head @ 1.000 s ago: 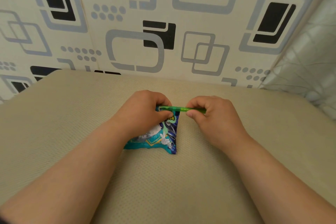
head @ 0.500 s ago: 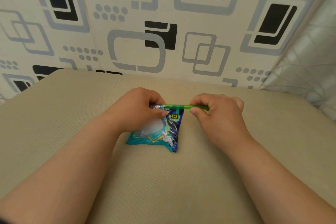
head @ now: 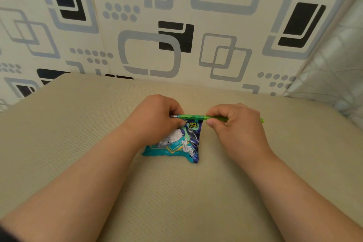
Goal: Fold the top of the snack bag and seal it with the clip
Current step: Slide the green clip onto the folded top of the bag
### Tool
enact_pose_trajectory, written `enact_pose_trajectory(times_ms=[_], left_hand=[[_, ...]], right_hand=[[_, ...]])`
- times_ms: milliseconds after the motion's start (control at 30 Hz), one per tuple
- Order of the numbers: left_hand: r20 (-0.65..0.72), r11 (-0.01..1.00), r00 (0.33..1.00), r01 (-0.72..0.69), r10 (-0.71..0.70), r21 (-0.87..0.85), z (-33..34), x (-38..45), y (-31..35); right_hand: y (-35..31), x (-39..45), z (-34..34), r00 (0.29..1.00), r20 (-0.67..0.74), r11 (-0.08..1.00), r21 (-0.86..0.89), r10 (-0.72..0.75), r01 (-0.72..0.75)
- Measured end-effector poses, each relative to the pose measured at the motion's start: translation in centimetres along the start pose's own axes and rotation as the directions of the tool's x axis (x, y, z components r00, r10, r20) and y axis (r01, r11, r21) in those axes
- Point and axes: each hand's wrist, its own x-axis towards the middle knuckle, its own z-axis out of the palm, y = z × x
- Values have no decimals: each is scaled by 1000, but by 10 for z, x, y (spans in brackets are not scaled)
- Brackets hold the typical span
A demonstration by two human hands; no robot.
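Note:
A small blue and teal snack bag (head: 179,144) lies on the beige cushion (head: 176,192), its folded top pointing away from me. A long green stick clip (head: 193,117) runs across that folded top. My left hand (head: 155,119) pinches the folded top and the clip's left end, covering the bag's upper left part. My right hand (head: 235,124) grips the clip's right part between thumb and fingers; the clip's tip sticks out past the knuckles.
Behind the cushion stands a wall panel (head: 176,25) with grey and black geometric shapes. A pale quilted fabric (head: 334,68) rises at the far right. Bare cushion surface spreads to the left, right and front of the bag.
The clip has slid a little to the right across the bag's top, and more of it now sticks out past my right hand. The left hand keeps its hold on the fold.

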Motion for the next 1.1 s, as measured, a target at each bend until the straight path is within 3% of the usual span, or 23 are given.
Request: enact_pose_trajectory(times_ms=[500,933,1100], left_hand=[[-25,998,999,-18,19,57,6,-1,5],[-21,983,996,79,-83,-168,-10,-3,1],[-35,978,993,102,-110,-182,-6,-2,1]], right_hand=[[-3,-1,6,1000,-4,999,40,-19,19],[9,6,-3,998,6,997,56,60,-61],[7,5,-5,997,38,995,76,65,-68]])
